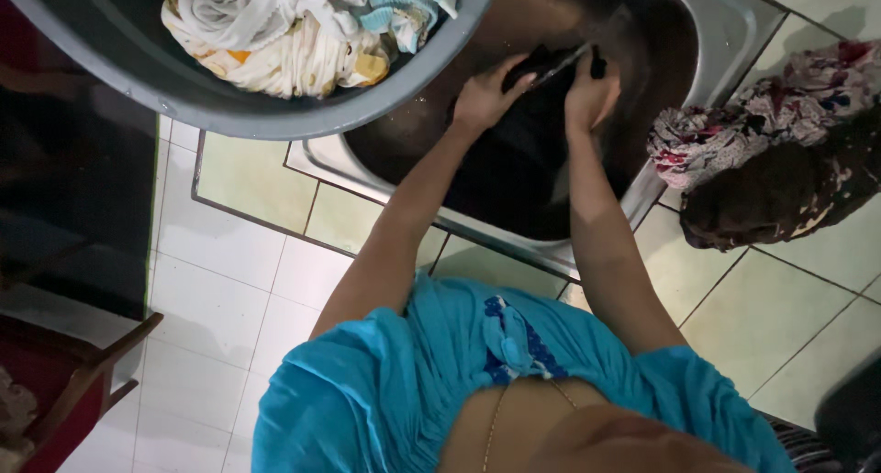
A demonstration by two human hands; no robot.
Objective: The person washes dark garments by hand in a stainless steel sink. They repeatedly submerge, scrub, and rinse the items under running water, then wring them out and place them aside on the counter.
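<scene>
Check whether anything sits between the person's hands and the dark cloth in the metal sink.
Nothing visible does. Both the left hand and the right hand already grip the dark cloth directly, over the metal sink. The grey tub of laundry and the patterned clothes on the counter lie off to either side.

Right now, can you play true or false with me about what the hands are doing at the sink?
1. Both hands grip a dark cloth over the metal sink. True: the left hand and the right hand both hold it.
2. The grey basin is empty. False: it holds light-coloured laundry.
3. A heap of patterned clothes lies on the tiled counter beside the sink. True.
4. The left hand rests on the wooden chair. False: it is on the cloth in the sink.
</scene>
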